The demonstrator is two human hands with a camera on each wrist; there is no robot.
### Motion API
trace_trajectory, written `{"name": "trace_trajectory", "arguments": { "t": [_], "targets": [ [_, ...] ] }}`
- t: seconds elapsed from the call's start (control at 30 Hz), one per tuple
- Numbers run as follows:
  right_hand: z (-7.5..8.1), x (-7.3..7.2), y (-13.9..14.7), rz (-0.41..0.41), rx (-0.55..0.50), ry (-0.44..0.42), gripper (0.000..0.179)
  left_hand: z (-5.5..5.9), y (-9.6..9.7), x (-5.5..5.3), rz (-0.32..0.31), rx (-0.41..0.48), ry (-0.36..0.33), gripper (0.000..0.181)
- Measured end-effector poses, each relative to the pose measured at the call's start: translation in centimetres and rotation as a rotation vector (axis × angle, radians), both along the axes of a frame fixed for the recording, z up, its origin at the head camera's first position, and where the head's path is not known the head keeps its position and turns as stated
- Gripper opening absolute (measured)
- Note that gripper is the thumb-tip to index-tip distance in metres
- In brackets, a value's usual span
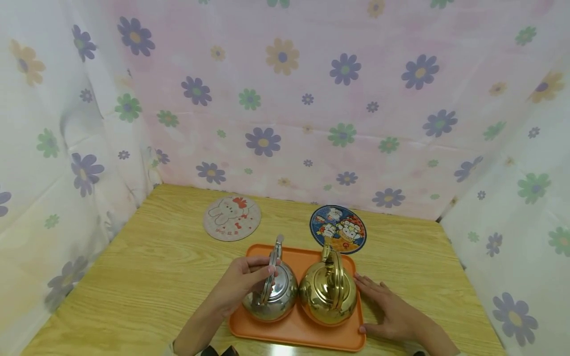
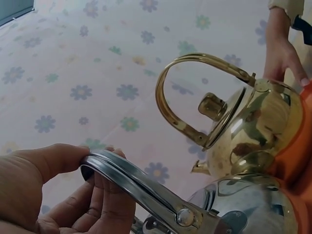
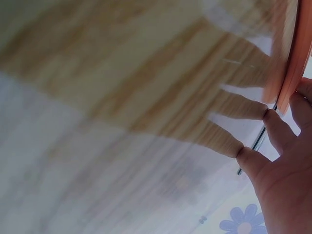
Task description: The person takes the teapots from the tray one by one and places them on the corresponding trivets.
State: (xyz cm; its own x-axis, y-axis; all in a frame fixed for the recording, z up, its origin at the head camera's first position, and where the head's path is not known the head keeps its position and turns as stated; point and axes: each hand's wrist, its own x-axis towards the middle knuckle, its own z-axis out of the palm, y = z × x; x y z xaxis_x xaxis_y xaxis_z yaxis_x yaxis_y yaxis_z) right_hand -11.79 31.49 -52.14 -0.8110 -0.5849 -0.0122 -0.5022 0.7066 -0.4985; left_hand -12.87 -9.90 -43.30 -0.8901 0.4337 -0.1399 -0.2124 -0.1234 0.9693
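Note:
A silver kettle (image 1: 287, 289) and a gold kettle (image 1: 317, 295) stand side by side on an orange tray (image 1: 296, 333). My left hand (image 1: 240, 284) pinches the silver kettle's upright handle (image 2: 129, 180) between thumb and fingers, as the left wrist view shows closely. Both spouts point toward the back. My right hand (image 1: 392, 309) lies at the tray's right side, its fairly straight fingers and thumb touching the rim. In the right wrist view, fingertips of that hand (image 3: 287, 165) meet the glossy table top beside the orange rim.
Behind the tray on the wood-grain table (image 1: 169, 267) lie a pale round rabbit mat (image 1: 231, 217) at left and a dark blue round cartoon mat (image 1: 327, 217) at right. A flowered cloth (image 1: 285, 99) hangs along the back and sides.

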Motion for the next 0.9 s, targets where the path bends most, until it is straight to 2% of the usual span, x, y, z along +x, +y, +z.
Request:
{"name": "trace_trajectory", "arguments": {
  "t": [0.37, 0.63, 0.9],
  "targets": [
    [0.3, 0.1, -0.1, -0.003, 0.006, 0.015, 0.096, 0.5, 0.2, -0.3, 0.05, -0.068, 0.035, 0.038],
    [0.3, 0.1, -0.2, -0.004, -0.013, -0.006, 0.097, 0.9, 0.4, -0.6, 0.046, -0.014, 0.053, 0.037],
    [0.5, 0.1, -0.3, -0.01, -0.038, -0.045, 0.097, 1.4, 0.2, -0.7, 0.043, -0.018, 0.065, 0.036]
  ]
}}
